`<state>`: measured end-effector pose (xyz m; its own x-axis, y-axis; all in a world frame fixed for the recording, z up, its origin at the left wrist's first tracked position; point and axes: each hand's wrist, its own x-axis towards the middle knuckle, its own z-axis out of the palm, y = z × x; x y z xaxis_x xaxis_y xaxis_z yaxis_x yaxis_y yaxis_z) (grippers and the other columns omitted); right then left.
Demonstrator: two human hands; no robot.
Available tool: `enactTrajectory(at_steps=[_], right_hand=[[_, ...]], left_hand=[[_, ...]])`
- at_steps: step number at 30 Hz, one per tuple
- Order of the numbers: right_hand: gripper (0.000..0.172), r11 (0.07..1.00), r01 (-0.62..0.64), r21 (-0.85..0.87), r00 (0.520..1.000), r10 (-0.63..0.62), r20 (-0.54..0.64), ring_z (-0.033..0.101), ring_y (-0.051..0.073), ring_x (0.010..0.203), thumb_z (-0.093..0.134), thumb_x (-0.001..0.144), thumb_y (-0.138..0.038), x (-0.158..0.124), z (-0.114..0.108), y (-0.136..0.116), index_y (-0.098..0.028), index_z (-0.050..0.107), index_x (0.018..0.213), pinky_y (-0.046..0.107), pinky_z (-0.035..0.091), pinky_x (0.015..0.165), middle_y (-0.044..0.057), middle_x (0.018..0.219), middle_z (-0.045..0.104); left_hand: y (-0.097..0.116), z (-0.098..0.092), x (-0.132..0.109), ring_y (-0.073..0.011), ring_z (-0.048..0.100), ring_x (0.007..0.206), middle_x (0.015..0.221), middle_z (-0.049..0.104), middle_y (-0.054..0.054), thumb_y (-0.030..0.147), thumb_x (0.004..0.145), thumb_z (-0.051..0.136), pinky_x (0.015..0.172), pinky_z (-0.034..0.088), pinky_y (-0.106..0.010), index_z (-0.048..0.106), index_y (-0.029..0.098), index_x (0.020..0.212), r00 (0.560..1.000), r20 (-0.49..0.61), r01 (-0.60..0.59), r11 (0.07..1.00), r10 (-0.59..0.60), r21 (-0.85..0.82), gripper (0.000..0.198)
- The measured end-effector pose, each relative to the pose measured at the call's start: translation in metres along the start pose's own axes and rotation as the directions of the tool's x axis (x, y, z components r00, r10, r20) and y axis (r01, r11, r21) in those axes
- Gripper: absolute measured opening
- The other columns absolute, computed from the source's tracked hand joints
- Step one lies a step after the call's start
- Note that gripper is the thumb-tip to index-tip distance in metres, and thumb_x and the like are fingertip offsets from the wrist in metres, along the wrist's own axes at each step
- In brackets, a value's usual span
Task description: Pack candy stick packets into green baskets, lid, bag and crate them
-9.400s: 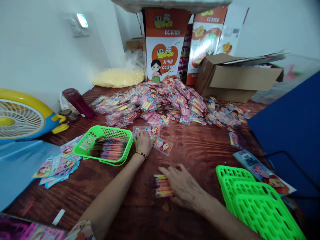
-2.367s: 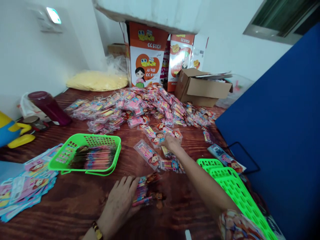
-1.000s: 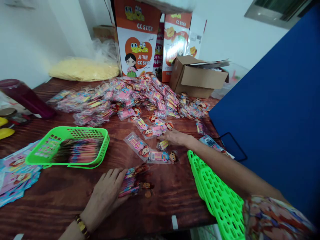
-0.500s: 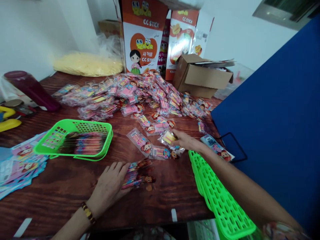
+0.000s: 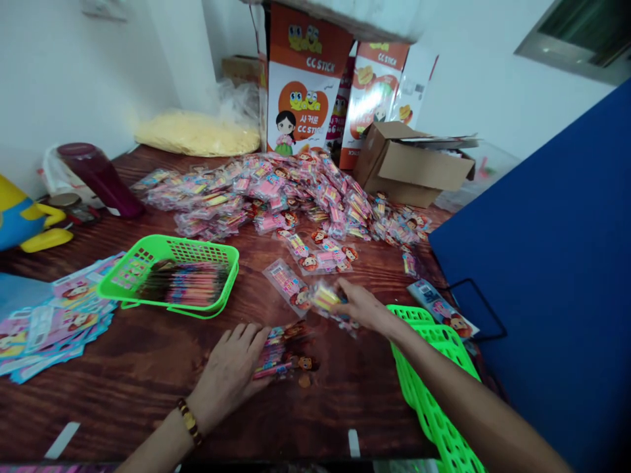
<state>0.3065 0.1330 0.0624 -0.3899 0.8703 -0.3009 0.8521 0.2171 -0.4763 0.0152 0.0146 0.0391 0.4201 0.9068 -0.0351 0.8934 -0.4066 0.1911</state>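
My left hand (image 5: 234,361) is closed around a row of small candy packets (image 5: 283,355) standing on edge on the dark wooden table. In my right hand (image 5: 362,305) is a clear packet with yellow sticks (image 5: 325,297), pinched between thumb and fingers and blurred by motion. Below that hand another packet is partly hidden. A flat packet with pink sticks (image 5: 287,286) lies just to the left, and a few more packets (image 5: 332,253) lie behind it. To the left stands a green basket (image 5: 229,289) with a row of packets (image 5: 194,284) inside.
A big heap of packets (image 5: 266,184) spreads across the back. Stacked green baskets (image 5: 419,387) stand at the right, beside a blue panel (image 5: 552,263). Printed bags (image 5: 64,315), a purple bottle (image 5: 101,180) and an open carton (image 5: 414,164) surround the work area.
My right hand has drawn the yellow-stick packet left and nearer, over the flat packets. The left hand keeps its hold on the row. The camera view has shifted.
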Motion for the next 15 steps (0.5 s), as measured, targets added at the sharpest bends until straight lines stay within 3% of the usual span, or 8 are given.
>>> enactTrajectory(at_steps=[3, 7, 11, 15], right_hand=[[0.046, 0.986, 0.009, 0.167, 0.996, 0.006, -0.091, 0.063, 0.016, 0.090, 0.068, 0.079, -0.034, 0.046, 0.002, -0.032, -0.021, 0.048, 0.119, 0.024, 0.045, 0.072, 0.001, 0.105, 0.066], [0.051, 0.981, -0.189, -0.040, 0.982, 0.188, -0.017, 0.062, 0.026, 0.103, 0.078, 0.069, -0.035, 0.092, 0.014, -0.075, -0.017, 0.058, 0.112, 0.034, 0.045, 0.085, 0.010, 0.110, 0.067], [0.049, 0.984, -0.145, -0.105, 0.988, 0.140, -0.060, 0.049, 0.036, 0.123, 0.082, 0.063, -0.034, 0.089, 0.028, -0.089, -0.018, 0.063, 0.105, 0.045, 0.038, 0.097, 0.016, 0.126, 0.059], [0.045, 0.993, -0.100, -0.058, 0.994, 0.098, -0.037, 0.062, 0.025, 0.105, 0.079, 0.064, -0.030, 0.093, 0.024, -0.080, -0.023, 0.062, 0.106, 0.033, 0.045, 0.088, 0.005, 0.108, 0.068]], left_hand=[[-0.001, 0.002, 0.000, -0.0285, 0.052, 0.106, 0.120, 0.057, -0.011, 0.040, 0.079, 0.067, 0.091, 0.041, -0.042, 0.048, 0.019, 0.130, 1.000, -0.006, 0.005, 1.000, -0.005, 0.000, 0.059], [0.001, 0.002, 0.001, -0.0297, 0.052, 0.106, 0.120, 0.059, -0.011, 0.036, 0.076, 0.069, 0.090, 0.042, -0.044, 0.049, 0.018, 0.129, 0.999, 0.027, 0.020, 1.000, -0.020, 0.002, 0.060], [0.002, 0.004, 0.001, -0.0301, 0.052, 0.107, 0.122, 0.058, -0.012, 0.035, 0.074, 0.070, 0.091, 0.041, -0.045, 0.048, 0.018, 0.131, 0.999, 0.013, 0.035, 0.999, -0.035, -0.017, 0.063], [0.001, 0.008, 0.000, -0.0302, 0.051, 0.108, 0.121, 0.058, -0.010, 0.032, 0.072, 0.071, 0.092, 0.040, -0.045, 0.048, 0.019, 0.130, 0.999, -0.004, 0.036, 0.999, -0.036, -0.035, 0.064]])
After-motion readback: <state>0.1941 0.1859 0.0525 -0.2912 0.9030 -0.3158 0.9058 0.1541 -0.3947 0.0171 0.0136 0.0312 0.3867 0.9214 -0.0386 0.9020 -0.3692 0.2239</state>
